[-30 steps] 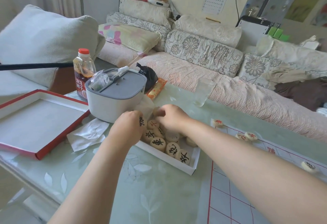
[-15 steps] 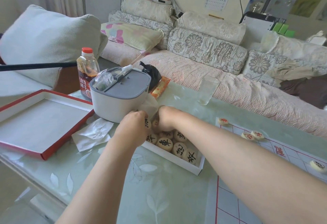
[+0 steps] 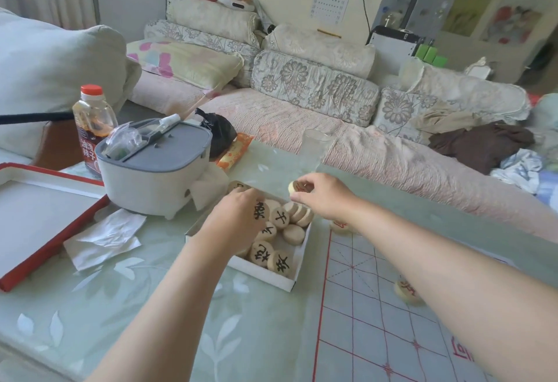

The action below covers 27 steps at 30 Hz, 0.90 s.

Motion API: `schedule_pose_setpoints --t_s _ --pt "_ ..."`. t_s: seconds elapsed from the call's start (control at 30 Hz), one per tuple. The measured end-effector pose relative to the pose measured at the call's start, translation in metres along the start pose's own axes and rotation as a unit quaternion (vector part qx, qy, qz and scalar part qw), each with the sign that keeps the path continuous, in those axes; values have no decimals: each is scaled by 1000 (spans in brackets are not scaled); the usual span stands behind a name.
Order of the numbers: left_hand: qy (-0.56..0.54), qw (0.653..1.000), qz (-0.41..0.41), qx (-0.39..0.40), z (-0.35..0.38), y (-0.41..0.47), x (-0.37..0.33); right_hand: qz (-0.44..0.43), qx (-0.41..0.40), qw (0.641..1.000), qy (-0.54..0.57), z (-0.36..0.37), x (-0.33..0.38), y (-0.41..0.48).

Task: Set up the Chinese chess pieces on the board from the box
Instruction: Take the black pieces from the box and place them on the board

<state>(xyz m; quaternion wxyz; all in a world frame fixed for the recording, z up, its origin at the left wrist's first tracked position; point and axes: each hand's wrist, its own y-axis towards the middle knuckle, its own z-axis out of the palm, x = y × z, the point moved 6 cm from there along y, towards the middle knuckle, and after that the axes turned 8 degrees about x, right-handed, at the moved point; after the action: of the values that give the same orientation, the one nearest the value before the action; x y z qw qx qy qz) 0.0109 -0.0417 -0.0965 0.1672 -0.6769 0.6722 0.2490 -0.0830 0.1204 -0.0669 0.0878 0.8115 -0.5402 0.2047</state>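
A white box (image 3: 273, 281) on the table holds several round wooden chess pieces (image 3: 279, 215) with black characters. My left hand (image 3: 235, 221) reaches into the box's far left part and holds a black-marked piece (image 3: 261, 211) against its fingers. Just above the box's far right corner, my right hand (image 3: 321, 199) pinches a red-marked piece (image 3: 297, 186) between thumb and fingers. The paper board (image 3: 374, 315) with red lines lies to the right of the box. On it sit a red piece (image 3: 406, 291) beside my right forearm and another piece (image 3: 339, 227) at the board's far left corner.
A white container with a grey lid (image 3: 157, 170) stands behind the box, with a sauce bottle (image 3: 92, 122) and a black bag (image 3: 217, 131) near it. A red-edged box lid (image 3: 39, 218) and a tissue (image 3: 104, 236) lie at left. A glass (image 3: 314, 147) stands by the sofa-side table edge.
My right hand has come up out of the box towards the right with a red-marked piece pinched in it. My left hand has stayed in the box. The view shifted slightly.
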Motion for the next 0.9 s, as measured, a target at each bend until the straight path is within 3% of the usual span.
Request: schedule_pose_setpoints --t_s 0.17,0.4,0.7,0.83,0.9 --pt "-5 998 36 49 28 9 -43 89 13 995 -32 -9 -69 -32" --pt "-25 995 61 69 56 16 -81 108 -10 994 -22 6 -97 -61" --pt "-51 993 61 89 70 18 -80 79 -31 995 -49 27 -94 -60" --pt "-95 988 80 89 78 17 -91 50 -73 996 10 21 -97 -69" --pt "-122 984 81 99 85 16 -100 60 -94 983 145 15 -102 -80"
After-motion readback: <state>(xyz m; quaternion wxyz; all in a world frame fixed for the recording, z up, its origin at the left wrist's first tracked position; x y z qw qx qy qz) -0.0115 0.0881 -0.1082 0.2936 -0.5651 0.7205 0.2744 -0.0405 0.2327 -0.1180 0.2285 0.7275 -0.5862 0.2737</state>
